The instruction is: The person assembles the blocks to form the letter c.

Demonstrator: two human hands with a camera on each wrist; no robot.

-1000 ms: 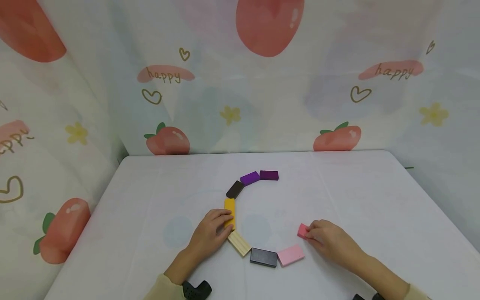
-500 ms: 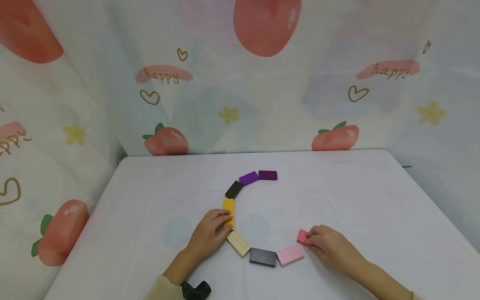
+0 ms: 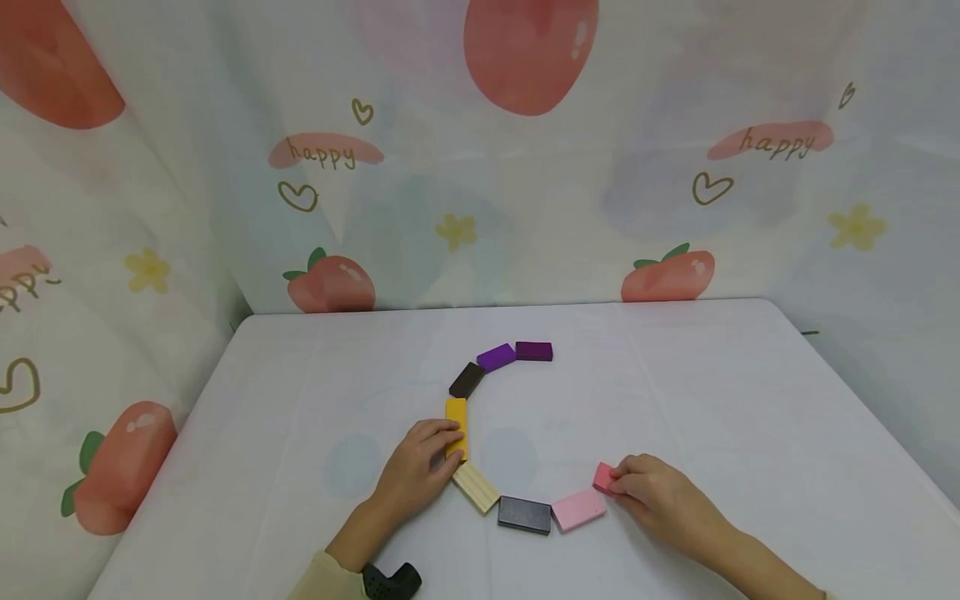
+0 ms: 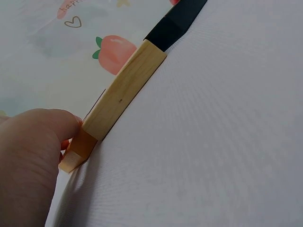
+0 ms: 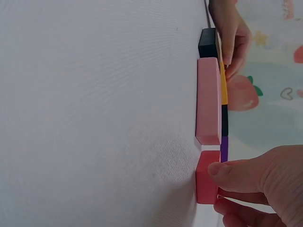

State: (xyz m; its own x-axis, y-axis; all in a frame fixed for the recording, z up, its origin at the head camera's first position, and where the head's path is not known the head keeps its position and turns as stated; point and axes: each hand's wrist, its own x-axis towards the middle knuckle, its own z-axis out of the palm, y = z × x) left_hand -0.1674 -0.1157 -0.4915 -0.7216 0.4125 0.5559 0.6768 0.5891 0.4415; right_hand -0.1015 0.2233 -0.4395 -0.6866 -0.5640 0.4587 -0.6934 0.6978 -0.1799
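Note:
In the head view, several flat rectangular blocks form a curve that opens to the right. My left hand [image 3: 416, 467] holds the yellow block [image 3: 455, 410] on the curve's left side, its thumb near the pale wooden block [image 3: 476, 487]. At the curve's right end, my right hand [image 3: 667, 500] pinches a coral-pink block [image 3: 602, 478] between thumb and fingers. This coral block [image 5: 203, 182] lies just beyond the end of the light pink block [image 5: 208, 101] in the right wrist view, with a narrow gap between. A dark grey block [image 3: 524, 515] adjoins the light pink one.
The curve continues at the back with a dark brown block [image 3: 467, 380], a violet block [image 3: 497, 357] and a dark purple block [image 3: 534, 352]. All lie on a white-covered table [image 3: 712, 375]. A printed cloth [image 3: 525, 192] hangs behind and at the sides.
My right hand has brought the coral-pink block a little toward me, closer to the light pink block. My left hand stays at the yellow block; the view shifts slightly.

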